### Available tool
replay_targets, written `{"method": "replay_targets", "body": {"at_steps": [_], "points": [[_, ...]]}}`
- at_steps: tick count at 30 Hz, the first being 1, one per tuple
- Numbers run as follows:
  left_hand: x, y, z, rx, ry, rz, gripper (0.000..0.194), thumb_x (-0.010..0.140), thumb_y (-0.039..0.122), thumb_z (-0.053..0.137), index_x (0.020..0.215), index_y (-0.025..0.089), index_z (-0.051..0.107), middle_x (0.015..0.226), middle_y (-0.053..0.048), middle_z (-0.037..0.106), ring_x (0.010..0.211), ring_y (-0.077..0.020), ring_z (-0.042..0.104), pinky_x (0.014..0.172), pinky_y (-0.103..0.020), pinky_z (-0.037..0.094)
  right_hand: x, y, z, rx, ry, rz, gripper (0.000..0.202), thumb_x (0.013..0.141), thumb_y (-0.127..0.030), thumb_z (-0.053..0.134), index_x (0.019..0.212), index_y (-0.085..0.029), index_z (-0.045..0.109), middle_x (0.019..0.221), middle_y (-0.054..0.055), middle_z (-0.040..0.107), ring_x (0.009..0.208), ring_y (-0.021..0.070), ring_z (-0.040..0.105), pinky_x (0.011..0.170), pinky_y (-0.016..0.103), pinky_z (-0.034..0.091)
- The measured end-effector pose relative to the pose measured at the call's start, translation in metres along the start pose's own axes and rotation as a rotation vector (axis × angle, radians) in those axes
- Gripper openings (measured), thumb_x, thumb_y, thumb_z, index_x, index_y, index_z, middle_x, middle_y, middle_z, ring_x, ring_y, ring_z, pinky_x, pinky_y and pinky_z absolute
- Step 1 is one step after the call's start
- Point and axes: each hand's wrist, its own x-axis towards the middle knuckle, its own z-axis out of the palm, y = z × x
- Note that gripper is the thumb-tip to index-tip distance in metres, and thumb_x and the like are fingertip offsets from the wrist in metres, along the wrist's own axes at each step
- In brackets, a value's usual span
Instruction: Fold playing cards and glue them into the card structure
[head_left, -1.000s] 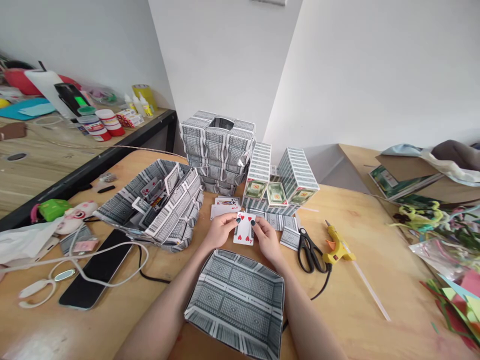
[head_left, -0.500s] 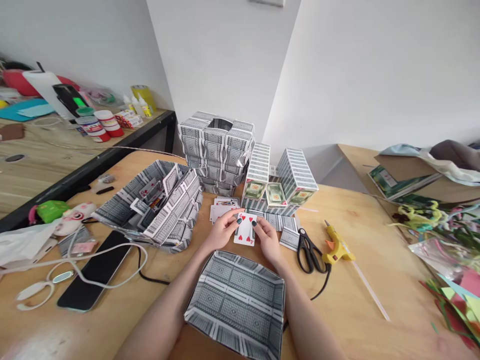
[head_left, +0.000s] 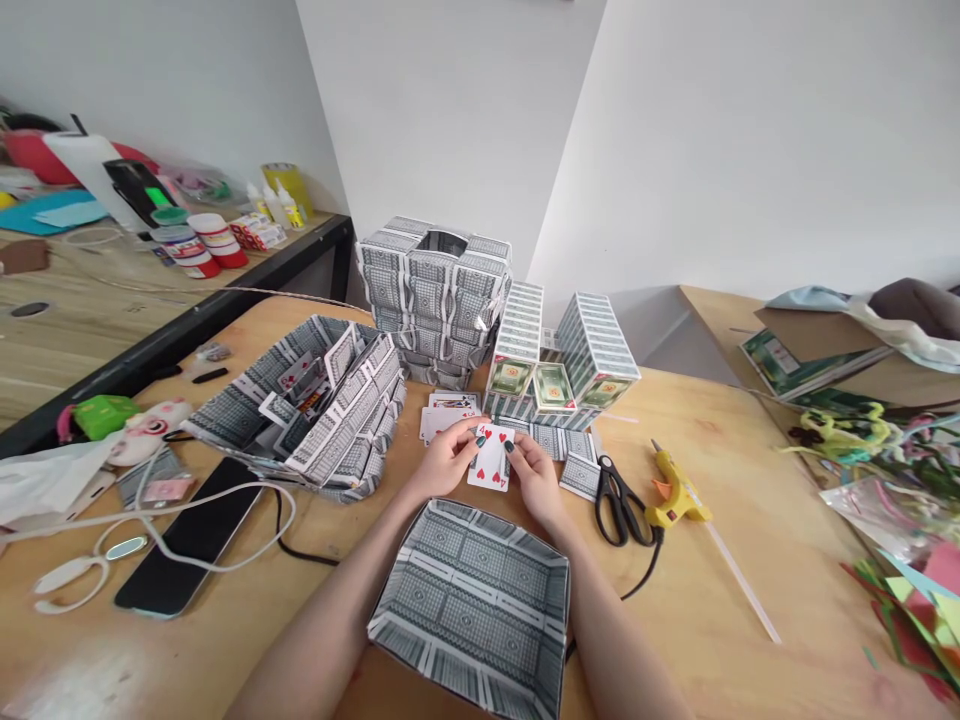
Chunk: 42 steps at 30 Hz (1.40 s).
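Observation:
Between my two hands is a playing card [head_left: 491,460], the four of hearts, face up. My left hand [head_left: 450,455] pinches its left edge, thumb on top. On the opposite edge, my right hand [head_left: 536,472] grips it the same way. Whether more cards lie beneath it I cannot tell. Under my forearms sits a shallow box made of playing cards [head_left: 480,600], open at the top. Just beyond my left hand lie loose face-up cards [head_left: 435,420]. Several face-down cards [head_left: 577,473] lie past my right hand.
Black scissors [head_left: 621,505] and a yellow glue gun [head_left: 675,490] with its cord lie right. Behind stand a tall card-built box [head_left: 435,300] and stacked card packs [head_left: 514,340]. Left are a card-built basket [head_left: 352,420], a phone [head_left: 187,540] and a white cable [head_left: 255,490].
The camera view has shifted very slightly. Both hands keep the card in nearly the same place.

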Motion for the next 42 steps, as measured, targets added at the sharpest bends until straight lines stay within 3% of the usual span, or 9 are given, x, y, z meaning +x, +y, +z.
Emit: {"method": "replay_targets", "body": {"at_steps": [8,15,26,33,42], "points": [[-0.0002,0.0012,0.0,0.023,-0.011,0.001,0.038,0.082,0.027,0.043,0.117,0.014,0.048,0.069,-0.001,0.052,0.058,-0.0102,0.044,0.054,-0.02,0.04,0.0003,0.0013,-0.0006,0.009,-0.005,0.003,0.028,0.075,-0.045,0.055,0.086,-0.02,0.056,0.072,0.001,0.06,0.056,0.0134,0.052,0.055,0.026,0.044],[0.0004,-0.0003,-0.0002,0.01,-0.006,0.001,0.038,0.08,0.027,0.046,0.115,0.013,0.048,0.061,0.002,0.044,0.055,-0.0093,0.041,0.049,-0.019,0.036,0.0003,0.0028,-0.0008,-0.005,0.007,0.006,0.029,0.074,-0.046,0.055,0.087,-0.019,0.056,0.076,0.002,0.061,0.063,0.016,0.055,0.061,0.029,0.045],[0.0009,0.0023,0.0019,-0.079,-0.024,-0.053,0.036,0.078,0.025,0.045,0.113,0.014,0.048,0.062,0.003,0.045,0.054,-0.0092,0.041,0.051,-0.02,0.036,-0.0002,0.004,-0.0015,0.007,0.014,-0.012,0.022,0.076,-0.042,0.054,0.084,-0.02,0.055,0.072,0.0,0.059,0.06,0.0137,0.051,0.057,0.026,0.042],[0.0018,0.0004,0.0042,-0.23,-0.039,-0.105,0.013,0.077,0.026,0.046,0.086,0.017,0.045,0.067,0.003,0.051,0.058,-0.0094,0.047,0.055,-0.021,0.039,-0.0013,0.0007,0.0005,-0.013,0.017,-0.018,0.021,0.077,-0.041,0.053,0.082,-0.021,0.054,0.072,-0.001,0.057,0.061,0.0131,0.05,0.057,0.024,0.041],[0.0012,0.0048,0.0016,-0.276,-0.024,-0.108,0.009,0.076,0.024,0.047,0.082,0.017,0.045,0.063,0.004,0.051,0.055,-0.0093,0.047,0.054,-0.02,0.037,0.0007,-0.003,0.002,-0.048,0.023,-0.031,0.02,0.078,-0.039,0.052,0.079,-0.019,0.055,0.07,-0.002,0.055,0.06,0.0115,0.048,0.057,0.023,0.039]]}}
